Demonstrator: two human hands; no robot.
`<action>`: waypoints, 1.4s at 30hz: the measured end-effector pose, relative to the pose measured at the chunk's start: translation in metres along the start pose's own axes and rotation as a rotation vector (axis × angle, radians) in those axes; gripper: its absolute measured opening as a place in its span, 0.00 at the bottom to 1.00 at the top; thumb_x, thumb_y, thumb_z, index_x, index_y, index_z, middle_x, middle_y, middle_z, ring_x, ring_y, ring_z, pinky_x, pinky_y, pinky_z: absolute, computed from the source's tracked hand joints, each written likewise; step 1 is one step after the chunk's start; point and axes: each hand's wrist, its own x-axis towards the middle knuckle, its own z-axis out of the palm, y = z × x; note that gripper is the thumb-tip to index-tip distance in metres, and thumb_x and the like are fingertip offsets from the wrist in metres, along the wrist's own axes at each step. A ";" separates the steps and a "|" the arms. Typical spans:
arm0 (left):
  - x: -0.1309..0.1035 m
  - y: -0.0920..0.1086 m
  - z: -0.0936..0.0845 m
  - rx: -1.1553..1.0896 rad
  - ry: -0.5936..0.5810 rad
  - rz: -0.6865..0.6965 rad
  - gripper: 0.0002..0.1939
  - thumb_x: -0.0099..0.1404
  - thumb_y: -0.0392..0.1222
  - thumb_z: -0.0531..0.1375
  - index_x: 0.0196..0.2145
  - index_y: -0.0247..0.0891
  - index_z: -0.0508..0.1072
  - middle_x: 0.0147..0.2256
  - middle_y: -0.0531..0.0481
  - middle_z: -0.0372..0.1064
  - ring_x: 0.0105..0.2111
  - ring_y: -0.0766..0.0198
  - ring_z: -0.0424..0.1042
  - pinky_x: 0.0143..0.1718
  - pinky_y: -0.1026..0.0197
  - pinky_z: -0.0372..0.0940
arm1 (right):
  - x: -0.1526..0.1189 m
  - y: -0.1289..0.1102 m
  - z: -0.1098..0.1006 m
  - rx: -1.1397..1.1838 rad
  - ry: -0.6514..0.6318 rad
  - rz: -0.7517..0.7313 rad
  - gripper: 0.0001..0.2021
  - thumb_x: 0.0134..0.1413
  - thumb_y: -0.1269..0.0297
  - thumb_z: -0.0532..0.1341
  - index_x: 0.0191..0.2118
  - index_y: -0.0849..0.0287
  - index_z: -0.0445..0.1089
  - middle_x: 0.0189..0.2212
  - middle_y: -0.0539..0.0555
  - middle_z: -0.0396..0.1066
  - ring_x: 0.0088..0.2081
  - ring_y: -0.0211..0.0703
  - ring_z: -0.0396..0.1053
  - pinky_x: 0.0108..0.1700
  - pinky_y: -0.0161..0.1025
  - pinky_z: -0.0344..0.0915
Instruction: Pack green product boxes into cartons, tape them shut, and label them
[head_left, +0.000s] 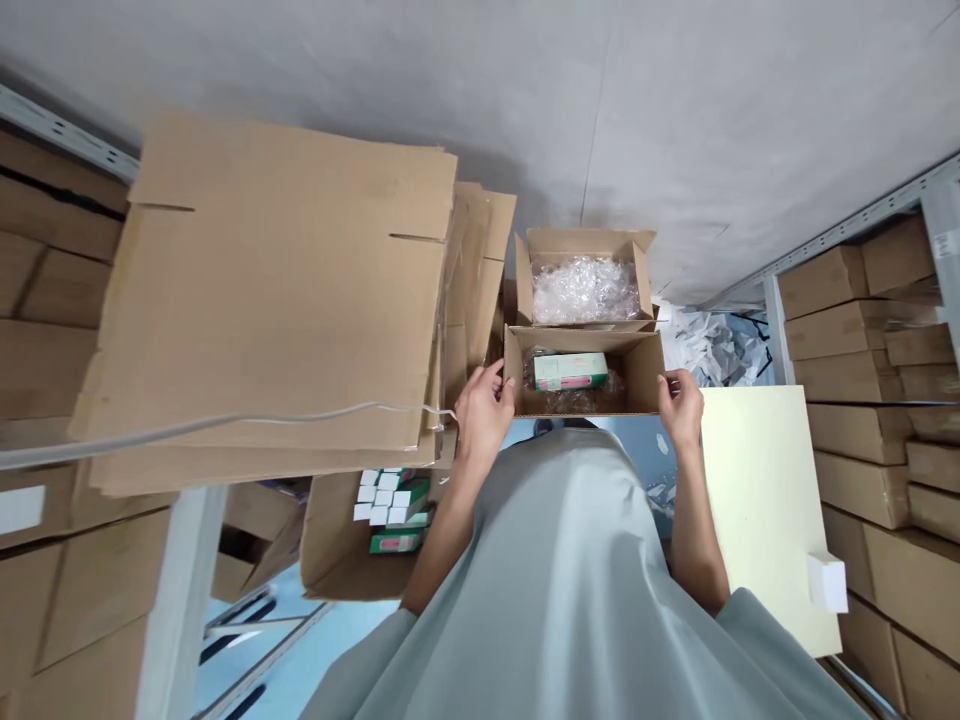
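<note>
An open cardboard box [637, 368] sits in front of my body, held at its two ends. My left hand [486, 408] grips the left wall, thumb and fingers closed on the edge. At the opposite end, my right hand [681, 405] pinches the right wall near the front corner. Inside lies a small white, green and pink carton [570, 371], with clear bubble wrap [566, 402] around and under it. Just behind stands a second open cardboard box [585, 240], filled with bubble wrap [586, 290].
Large flattened cardboard sheets [285, 300] are stacked at left, a white cable [300, 418] crossing them. Below is a carton [326, 540] of small boxes [386, 500]. Shelved boxes [847, 480] line the right, beside a pale yellow panel [757, 500]. Paper scraps [712, 345] lie at the back right.
</note>
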 end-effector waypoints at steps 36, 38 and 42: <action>0.062 0.061 0.080 0.309 -0.125 0.251 0.34 0.73 0.42 0.60 0.74 0.35 0.65 0.75 0.30 0.60 0.78 0.36 0.53 0.81 0.28 0.39 | 0.180 -0.118 0.113 -0.317 -0.582 -0.366 0.20 0.67 0.72 0.63 0.62 0.60 0.75 0.61 0.71 0.72 0.49 0.61 0.79 0.55 0.54 0.73; 0.060 0.059 0.081 0.312 -0.114 0.260 0.34 0.73 0.41 0.60 0.74 0.35 0.65 0.74 0.30 0.61 0.78 0.36 0.54 0.80 0.28 0.40 | 0.175 -0.113 0.096 -0.256 -0.508 -0.407 0.18 0.66 0.71 0.61 0.59 0.58 0.76 0.59 0.67 0.73 0.47 0.59 0.79 0.54 0.54 0.74; 0.055 0.057 0.081 0.322 -0.100 0.282 0.34 0.73 0.41 0.60 0.74 0.36 0.65 0.72 0.30 0.63 0.76 0.36 0.57 0.80 0.28 0.41 | 0.146 -0.102 0.042 -0.082 -0.384 -0.456 0.17 0.69 0.64 0.60 0.59 0.57 0.75 0.58 0.65 0.72 0.43 0.55 0.79 0.55 0.53 0.75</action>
